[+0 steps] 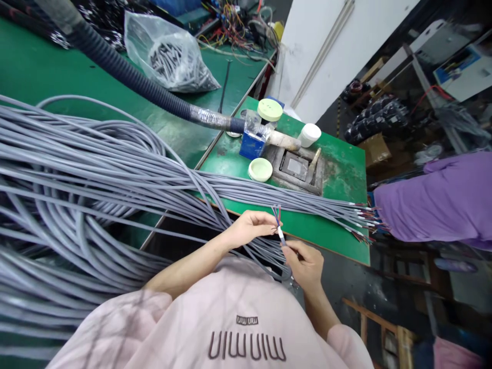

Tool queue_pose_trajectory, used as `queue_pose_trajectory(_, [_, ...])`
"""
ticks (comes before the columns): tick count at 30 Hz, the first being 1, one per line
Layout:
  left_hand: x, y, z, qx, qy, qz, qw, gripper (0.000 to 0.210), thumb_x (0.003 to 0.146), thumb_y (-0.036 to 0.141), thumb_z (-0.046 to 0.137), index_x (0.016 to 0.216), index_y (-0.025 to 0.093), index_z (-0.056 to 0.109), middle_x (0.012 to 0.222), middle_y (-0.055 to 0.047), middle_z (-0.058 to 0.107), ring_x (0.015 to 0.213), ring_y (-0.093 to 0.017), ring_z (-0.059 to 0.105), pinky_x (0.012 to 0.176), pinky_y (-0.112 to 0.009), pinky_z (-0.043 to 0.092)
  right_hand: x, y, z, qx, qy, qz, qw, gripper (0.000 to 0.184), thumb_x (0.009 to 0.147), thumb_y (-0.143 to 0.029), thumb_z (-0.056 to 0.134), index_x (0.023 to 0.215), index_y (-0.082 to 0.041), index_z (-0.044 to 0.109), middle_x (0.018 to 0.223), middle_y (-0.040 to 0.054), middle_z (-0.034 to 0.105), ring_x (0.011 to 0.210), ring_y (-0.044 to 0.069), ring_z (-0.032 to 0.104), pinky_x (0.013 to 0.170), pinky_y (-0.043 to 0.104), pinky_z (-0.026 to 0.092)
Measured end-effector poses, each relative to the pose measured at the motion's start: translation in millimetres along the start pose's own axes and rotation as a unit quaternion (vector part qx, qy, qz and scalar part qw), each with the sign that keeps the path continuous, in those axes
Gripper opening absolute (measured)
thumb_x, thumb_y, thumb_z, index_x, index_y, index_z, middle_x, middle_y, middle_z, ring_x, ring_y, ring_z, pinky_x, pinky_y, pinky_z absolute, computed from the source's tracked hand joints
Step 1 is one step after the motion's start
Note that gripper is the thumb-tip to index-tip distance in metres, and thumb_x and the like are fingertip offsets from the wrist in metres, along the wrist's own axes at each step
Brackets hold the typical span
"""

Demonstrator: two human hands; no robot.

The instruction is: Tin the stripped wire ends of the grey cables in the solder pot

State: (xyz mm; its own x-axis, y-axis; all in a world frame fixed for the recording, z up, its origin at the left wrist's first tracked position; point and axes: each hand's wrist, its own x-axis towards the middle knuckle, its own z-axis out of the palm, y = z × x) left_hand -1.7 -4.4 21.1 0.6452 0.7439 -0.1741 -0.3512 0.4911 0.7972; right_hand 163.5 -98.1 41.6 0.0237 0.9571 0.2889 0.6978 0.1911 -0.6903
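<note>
Pink shirt (pixel 246 302); cable (pixel 282 238) in right fingers (pixel 289 255), wires (pixel 278 216) at left fingertips (pixel 266 219).

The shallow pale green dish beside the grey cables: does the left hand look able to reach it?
Probably yes: only low-lying grey cables run between the left hand and the dish, though the hand is at the coloured wires.

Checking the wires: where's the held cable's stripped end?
In the head view, just right of and below centre, the stripped end is between the left hand and right hand.
</note>
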Motion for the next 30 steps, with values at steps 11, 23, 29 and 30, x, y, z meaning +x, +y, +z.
queue_pose_trajectory(11, [2.4,14.8,7.2,-0.006,0.116,0.068,0.991,0.030,0.061,0.036,0.080,0.066,0.013,0.061,0.060,0.002,0.063,0.056,-0.008,0.058,0.060,-0.022,0.049,4.2,-0.7,2.5,0.002,-0.016,0.003,1.000,0.019,0.084,-0.029,0.058,0.071,-0.020,0.067,0.046,-0.0041,0.056,0.040,0.009,0.048,0.043,0.021,0.038])
queue_pose_trajectory(23, [2.2,4.3,8.1,0.014,0.106,0.068,0.992,0.027,0.068,0.035,0.077,0.069,0.012,0.064,0.064,0.000,0.066,0.060,-0.009,0.060,0.065,-0.022,0.050,17.3,1.8,5.4,0.042,-0.038,0.040,0.998,0.027,0.076,-0.027,0.064,0.103,-0.020,0.066,0.050,-0.0080,0.051,0.045,0.008,0.046,0.049,0.020,0.042])
queue_pose_trajectory(29, [3.8,-1.2,10.4,0.004,0.111,0.080,0.991,0.027,0.068,0.036,0.076,0.071,0.013,0.062,0.064,0.001,0.064,0.059,-0.008,0.058,0.063,-0.021,0.049,42.5,-2.5,10.2,0.025,-0.041,0.036,0.998,0.029,0.082,-0.031,0.059,0.108,-0.019,0.065,0.047,-0.0077,0.049,0.041,0.008,0.043,0.046,0.020,0.039])
queue_pose_trajectory(30, [4.1,-1.5,10.4,0.006,0.115,0.085,0.990,0.027,0.068,0.036,0.076,0.071,0.013,0.062,0.063,0.002,0.063,0.059,-0.008,0.058,0.063,-0.022,0.049,45.6,-3.2,10.8,0.030,-0.040,0.032,0.998,0.027,0.084,-0.031,0.056,0.107,-0.020,0.066,0.049,-0.0064,0.052,0.041,0.008,0.045,0.046,0.020,0.040])
